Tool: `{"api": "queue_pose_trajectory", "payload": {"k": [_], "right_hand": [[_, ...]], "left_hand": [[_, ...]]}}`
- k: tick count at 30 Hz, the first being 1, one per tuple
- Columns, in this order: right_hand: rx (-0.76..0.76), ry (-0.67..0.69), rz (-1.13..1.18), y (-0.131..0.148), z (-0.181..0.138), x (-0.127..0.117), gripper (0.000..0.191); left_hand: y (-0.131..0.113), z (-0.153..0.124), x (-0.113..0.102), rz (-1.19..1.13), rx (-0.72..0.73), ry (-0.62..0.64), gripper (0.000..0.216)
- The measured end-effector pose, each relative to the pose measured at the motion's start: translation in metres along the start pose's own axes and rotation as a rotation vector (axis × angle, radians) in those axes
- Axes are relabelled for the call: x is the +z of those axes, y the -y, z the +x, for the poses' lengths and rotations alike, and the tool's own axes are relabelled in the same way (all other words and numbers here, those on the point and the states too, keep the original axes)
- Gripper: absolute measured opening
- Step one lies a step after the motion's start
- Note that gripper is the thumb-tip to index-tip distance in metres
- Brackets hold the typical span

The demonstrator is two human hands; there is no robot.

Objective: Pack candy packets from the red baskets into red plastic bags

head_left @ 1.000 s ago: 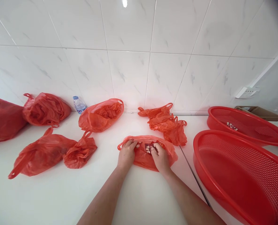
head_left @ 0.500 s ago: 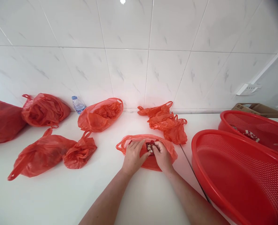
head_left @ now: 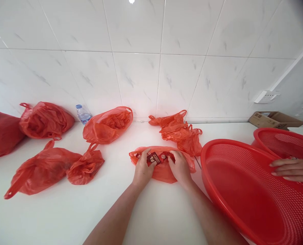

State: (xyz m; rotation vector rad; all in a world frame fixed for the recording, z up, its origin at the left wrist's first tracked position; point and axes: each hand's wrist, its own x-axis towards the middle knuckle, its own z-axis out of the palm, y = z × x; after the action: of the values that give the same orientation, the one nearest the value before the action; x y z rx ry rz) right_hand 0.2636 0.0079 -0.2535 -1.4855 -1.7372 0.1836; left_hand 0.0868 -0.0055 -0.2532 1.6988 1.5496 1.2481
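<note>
A red plastic bag (head_left: 166, 175) lies with its mouth open in front of me, and small dark red packets with pale print show inside it. My left hand (head_left: 142, 168) reaches into the mouth, thumb and fingers closed on a dark red packet (head_left: 154, 158) with white lettering. At the right side of the same opening is my right hand (head_left: 180, 166), its fingers curled together among the packets. Whatever its fingertips pinch is too hidden to make out.
Several filled red bags (head_left: 46, 166) lie to the left, near a water bottle (head_left: 83, 114). Crumpled red bags (head_left: 180, 132) lie behind my hands. At right stand a large red basket (head_left: 230, 144), a second basket (head_left: 266, 134) and a cardboard box (head_left: 274, 119). Another person's hand (head_left: 294, 170) reaches over the near basket.
The packet between my hands is now by my left hand, lettered side showing, and my hands are slightly farther apart. The near basket has shifted left; the other person's hand has come further into view.
</note>
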Motion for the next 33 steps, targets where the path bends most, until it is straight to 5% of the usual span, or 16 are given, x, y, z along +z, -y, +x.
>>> {"api": "queue_pose_trajectory", "payload": {"k": [5, 10, 17, 25, 33], "right_hand": [[-0.021, 0.082, -0.136, -0.005, 0.000, 0.007, 0.040], [0.079, 0.040, -0.020, -0.001, 0.003, 0.001, 0.041], [0.208, -0.087, 0.184, 0.006, 0.000, -0.004, 0.041], [0.094, -0.031, 0.121, 0.001, 0.002, 0.003, 0.042], [-0.080, 0.090, 0.095, 0.008, -0.002, 0.009, 0.027]], "left_hand": [[-0.002, 0.000, 0.001, 0.038, -0.016, 0.035, 0.051], [-0.003, 0.001, -0.002, 0.134, 0.031, 0.094, 0.039], [0.001, 0.000, -0.001, 0.199, 0.049, 0.088, 0.049], [0.004, 0.011, -0.013, 0.374, 0.332, -0.087, 0.026], [0.012, 0.015, -0.020, 0.667, 0.153, -0.128, 0.029]]}}
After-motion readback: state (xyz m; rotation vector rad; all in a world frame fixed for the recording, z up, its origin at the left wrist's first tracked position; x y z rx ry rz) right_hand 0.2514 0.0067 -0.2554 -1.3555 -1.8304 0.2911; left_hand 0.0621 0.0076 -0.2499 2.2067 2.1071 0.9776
